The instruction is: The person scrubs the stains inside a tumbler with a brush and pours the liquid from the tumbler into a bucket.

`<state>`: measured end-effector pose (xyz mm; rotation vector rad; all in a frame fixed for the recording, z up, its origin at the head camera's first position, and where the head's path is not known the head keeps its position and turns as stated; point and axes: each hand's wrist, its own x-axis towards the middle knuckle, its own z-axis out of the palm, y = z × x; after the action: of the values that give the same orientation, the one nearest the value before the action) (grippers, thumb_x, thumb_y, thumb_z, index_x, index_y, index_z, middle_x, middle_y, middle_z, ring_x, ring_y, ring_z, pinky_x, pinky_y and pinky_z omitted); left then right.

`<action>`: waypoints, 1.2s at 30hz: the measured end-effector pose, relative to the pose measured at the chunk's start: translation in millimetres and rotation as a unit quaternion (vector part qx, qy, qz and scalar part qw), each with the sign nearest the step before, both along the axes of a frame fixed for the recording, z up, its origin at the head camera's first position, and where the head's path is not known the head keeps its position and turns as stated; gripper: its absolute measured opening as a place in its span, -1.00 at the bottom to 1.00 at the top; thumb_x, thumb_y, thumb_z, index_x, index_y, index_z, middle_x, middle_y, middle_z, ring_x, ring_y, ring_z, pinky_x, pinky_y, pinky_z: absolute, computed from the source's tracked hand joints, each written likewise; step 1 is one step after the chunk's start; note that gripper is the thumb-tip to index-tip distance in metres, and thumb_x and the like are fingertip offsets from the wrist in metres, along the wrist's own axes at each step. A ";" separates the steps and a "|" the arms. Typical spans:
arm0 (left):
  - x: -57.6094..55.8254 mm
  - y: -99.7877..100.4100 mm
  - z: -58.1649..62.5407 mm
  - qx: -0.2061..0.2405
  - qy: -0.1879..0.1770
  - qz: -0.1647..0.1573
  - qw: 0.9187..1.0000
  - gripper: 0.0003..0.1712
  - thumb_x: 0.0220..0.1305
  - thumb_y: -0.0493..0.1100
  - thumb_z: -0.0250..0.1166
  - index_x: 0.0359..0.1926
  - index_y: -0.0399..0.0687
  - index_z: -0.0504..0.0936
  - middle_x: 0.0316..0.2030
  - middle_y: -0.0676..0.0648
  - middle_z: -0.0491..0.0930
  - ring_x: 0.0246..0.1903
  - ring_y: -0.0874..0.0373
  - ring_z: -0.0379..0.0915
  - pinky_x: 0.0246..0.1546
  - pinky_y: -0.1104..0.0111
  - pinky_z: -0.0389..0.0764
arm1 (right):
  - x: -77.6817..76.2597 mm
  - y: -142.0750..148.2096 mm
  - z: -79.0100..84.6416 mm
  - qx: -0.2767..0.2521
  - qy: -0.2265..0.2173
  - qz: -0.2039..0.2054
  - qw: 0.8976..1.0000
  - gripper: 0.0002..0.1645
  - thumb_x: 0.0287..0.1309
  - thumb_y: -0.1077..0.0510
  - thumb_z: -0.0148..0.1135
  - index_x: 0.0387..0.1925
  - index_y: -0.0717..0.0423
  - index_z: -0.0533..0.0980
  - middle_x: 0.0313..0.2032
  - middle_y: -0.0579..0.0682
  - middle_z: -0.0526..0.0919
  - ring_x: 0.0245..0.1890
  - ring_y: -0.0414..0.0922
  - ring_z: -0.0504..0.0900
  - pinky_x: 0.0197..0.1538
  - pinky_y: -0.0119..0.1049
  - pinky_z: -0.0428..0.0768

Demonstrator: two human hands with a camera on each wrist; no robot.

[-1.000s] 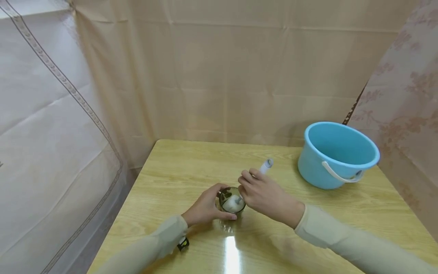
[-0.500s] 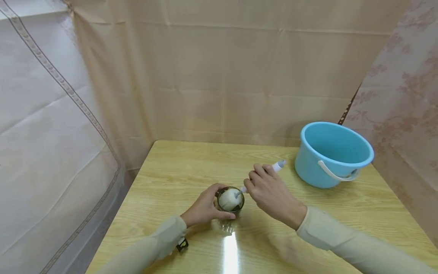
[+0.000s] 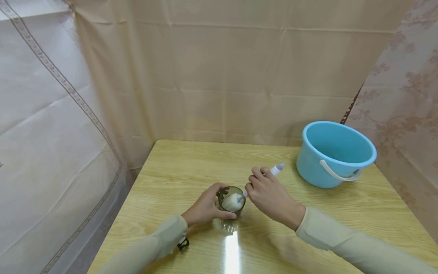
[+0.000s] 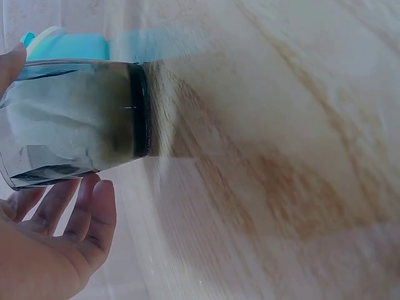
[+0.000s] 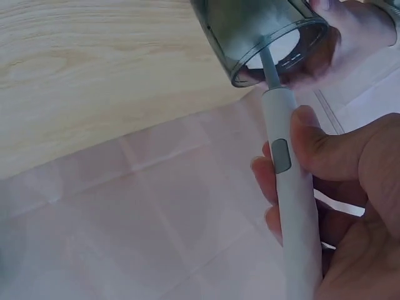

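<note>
My left hand (image 3: 207,205) grips a smoky tinted drinking glass (image 3: 221,195), thumb in front and fingers behind. The glass (image 4: 134,112) has a thick dark base that stands right at the tabletop in the left wrist view. Inside it sits the white sponge head (image 3: 232,203) of a cup brush. My right hand (image 3: 270,198) holds this brush by its white handle (image 5: 294,206), the thumb lying along it beside a grey oval inset. A grey stem (image 5: 270,67) runs from the handle into the mouth of the glass. The handle's far end slants up and right.
A light blue bucket (image 3: 306,167) with a white handle stands at the table's back right. A small black item with a yellow-green mark (image 3: 183,244) shows beside the left sleeve. Beige cloth (image 3: 222,76) hangs behind the wood-grain table (image 3: 191,160).
The right hand has shifted right over the second, and the brush handle leans further over. The sponge head rose in the glass, then sank again. The left hand keeps the glass in place.
</note>
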<state>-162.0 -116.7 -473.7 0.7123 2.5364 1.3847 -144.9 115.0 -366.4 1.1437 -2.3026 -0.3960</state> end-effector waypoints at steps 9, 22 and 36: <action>0.0 -1.1 1.2 -0.007 0.002 0.003 1.000 -0.02 -0.22 0.29 0.53 0.23 0.16 0.32 0.03 0.20 0.44 -0.08 0.26 0.40 -0.14 0.31 0.50 | 3.6 -1.0 7.3 0.009 0.004 0.023 1.000 -0.78 -0.08 0.28 0.42 -0.46 0.13 0.49 -0.47 0.01 0.45 -0.31 0.01 0.28 -0.12 -0.13 0.30; 0.3 -1.0 0.1 -0.004 0.001 0.006 1.000 -0.05 -0.21 0.24 0.55 0.22 0.17 0.32 0.01 0.22 0.43 -0.09 0.25 0.41 -0.16 0.32 0.50 | -1.1 0.3 8.7 0.022 0.029 0.082 0.996 -0.92 0.04 0.29 0.28 -0.39 0.10 0.54 -0.33 0.00 0.55 -0.19 0.03 0.37 0.03 -0.12 0.30; -0.4 0.5 0.0 -0.003 0.000 0.001 1.000 0.02 -0.23 0.32 0.52 0.24 0.07 0.32 0.06 0.07 0.46 -0.04 0.17 0.42 -0.10 0.30 0.50 | -1.1 -3.9 0.4 0.094 0.062 0.058 0.992 -0.93 0.02 0.23 0.30 -0.41 0.15 0.57 -0.38 0.05 0.64 -0.16 0.09 0.40 0.10 -0.06 0.26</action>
<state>-162.4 -116.1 -473.7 0.7083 2.5406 1.3764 -146.0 111.0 -366.0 1.2990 -2.1142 -0.6331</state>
